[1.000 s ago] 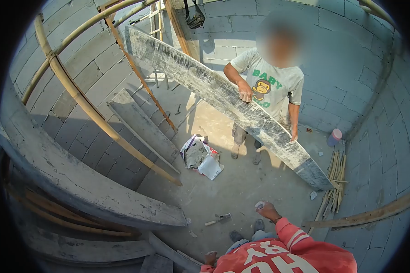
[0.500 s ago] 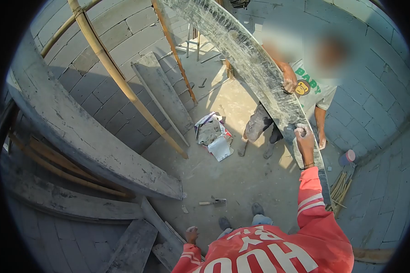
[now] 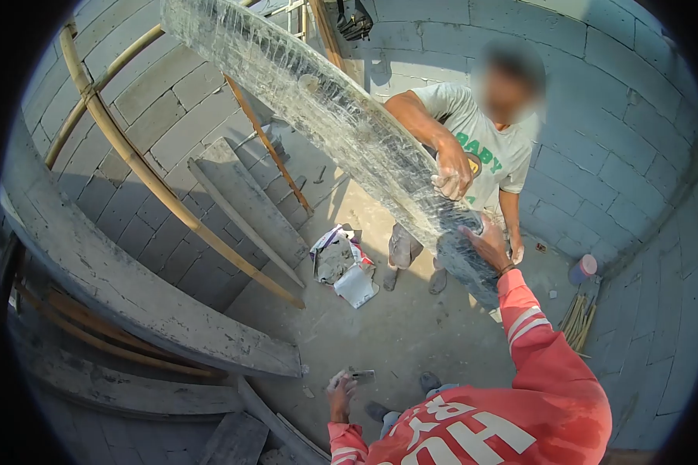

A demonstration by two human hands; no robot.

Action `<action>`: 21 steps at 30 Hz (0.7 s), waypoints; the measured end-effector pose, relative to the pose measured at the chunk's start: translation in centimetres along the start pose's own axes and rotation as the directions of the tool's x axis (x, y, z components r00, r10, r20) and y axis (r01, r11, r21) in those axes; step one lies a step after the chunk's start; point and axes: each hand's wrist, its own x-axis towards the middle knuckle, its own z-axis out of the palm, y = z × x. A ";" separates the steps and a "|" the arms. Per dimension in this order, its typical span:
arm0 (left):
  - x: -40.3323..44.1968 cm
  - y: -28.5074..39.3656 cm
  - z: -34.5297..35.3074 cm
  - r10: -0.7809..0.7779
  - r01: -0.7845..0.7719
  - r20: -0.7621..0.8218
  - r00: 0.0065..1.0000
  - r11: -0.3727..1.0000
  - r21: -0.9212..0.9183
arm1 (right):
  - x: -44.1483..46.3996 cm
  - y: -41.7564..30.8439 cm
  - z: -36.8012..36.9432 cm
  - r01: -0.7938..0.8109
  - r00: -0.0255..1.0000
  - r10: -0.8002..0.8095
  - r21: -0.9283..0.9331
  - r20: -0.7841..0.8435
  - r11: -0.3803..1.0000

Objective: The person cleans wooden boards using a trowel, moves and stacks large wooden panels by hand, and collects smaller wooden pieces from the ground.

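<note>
Right hand (image 3: 490, 244) clasping the lower end of a long board (image 3: 326, 108) slanting above the floor (image 3: 419, 333), a co-worker's hand (image 3: 452, 177) also on it, I judge it stiff, heavy and gritty, best held by both edges; how closed my left hand (image 3: 339, 397) is I cannot tell.

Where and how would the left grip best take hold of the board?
Hold the board by its lower-left edge, I think, coming from the left: it is flat, no hand shows there, and the right grip and the co-worker's hand are at the opposite edge.
</note>
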 end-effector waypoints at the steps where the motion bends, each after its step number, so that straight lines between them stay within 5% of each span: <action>1: 0.1 2.3 1.1 0.035 -0.035 0.045 0.998 0.999 -0.003 | -0.2 -0.6 -0.4 -0.063 0.998 0.062 0.167 0.009 0.984; 6: 0.1 14.1 8.6 0.209 -0.200 0.174 0.962 0.977 -0.069 | -2.3 0.8 -1.1 0.056 0.993 -0.034 0.213 -0.109 0.975; 10: -1.0 22.5 14.4 0.348 -0.341 0.432 0.832 0.935 -0.097 | -5.2 -1.5 -3.8 0.229 0.965 -0.200 0.176 -0.170 0.957; 15: 0.2 27.6 23.1 0.598 -0.550 0.371 0.710 0.800 -0.238 | -8.5 -1.3 -7.0 0.011 0.999 -0.005 0.138 -0.044 0.990; 17: 0.4 28.4 26.3 0.601 -0.502 0.315 0.734 0.793 -0.345 | -8.5 1.0 -8.1 -0.044 0.996 0.033 0.139 0.079 0.989; 18: 2.9 27.6 27.8 0.638 -0.558 0.311 0.705 0.769 -0.312 | -8.8 4.0 -7.8 0.195 0.981 -0.194 -0.080 0.028 0.977; 20: 6.2 26.2 30.9 0.727 -0.658 0.160 0.667 0.676 -0.332 | -4.8 9.0 -6.4 0.578 0.769 -0.639 -0.463 0.032 0.672; 21: 5.1 26.2 31.9 0.768 -0.703 0.020 0.641 0.597 -0.386 | -1.6 8.8 -6.4 0.634 0.731 -0.680 -0.418 0.048 0.651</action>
